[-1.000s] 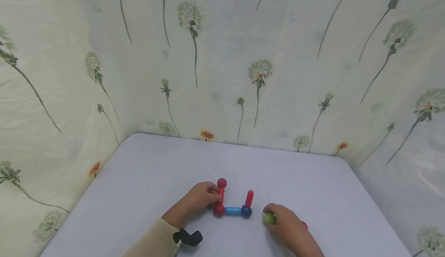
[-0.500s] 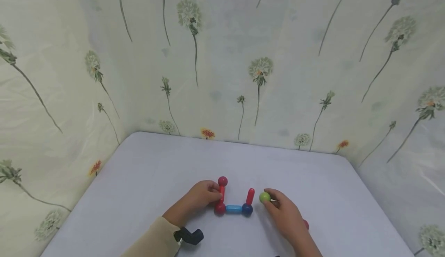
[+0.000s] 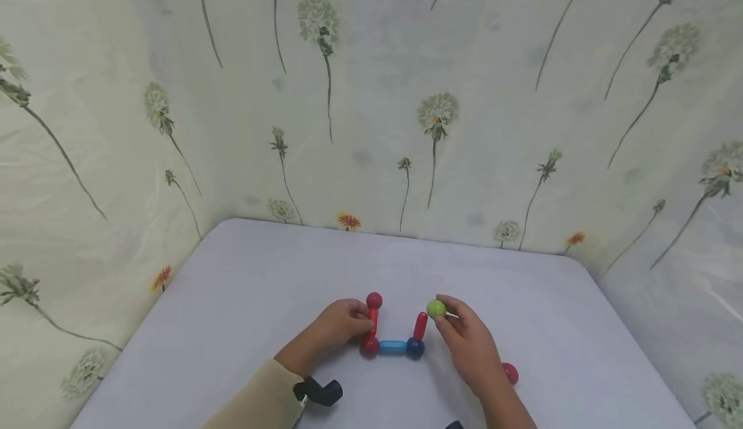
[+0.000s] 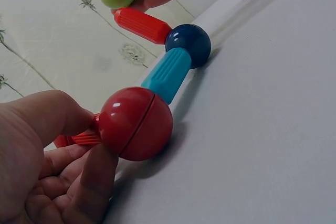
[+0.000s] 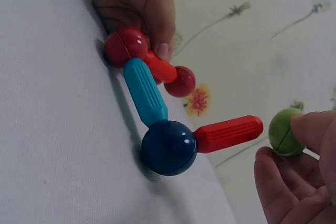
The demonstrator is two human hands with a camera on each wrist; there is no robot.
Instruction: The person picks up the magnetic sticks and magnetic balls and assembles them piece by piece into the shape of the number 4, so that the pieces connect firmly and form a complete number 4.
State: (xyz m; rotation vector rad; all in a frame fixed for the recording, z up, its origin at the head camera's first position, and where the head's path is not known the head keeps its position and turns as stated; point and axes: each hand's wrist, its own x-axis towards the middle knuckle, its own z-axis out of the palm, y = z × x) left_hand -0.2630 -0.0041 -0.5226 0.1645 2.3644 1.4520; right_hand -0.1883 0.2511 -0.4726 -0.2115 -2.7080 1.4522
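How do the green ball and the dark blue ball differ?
The green ball is lime, the dark blue ball navy. The green ball is in the right hand's grip; no hand touches the dark blue ball. The dark blue ball joins a blue stick and a red stick; the green ball joins neither. Both are round and glossy.

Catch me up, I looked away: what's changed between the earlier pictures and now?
The right hand carried the green ball forward and slightly left, near the tip of the right red stick. The left hand still pinches the left red stick; the blue stick stays put.
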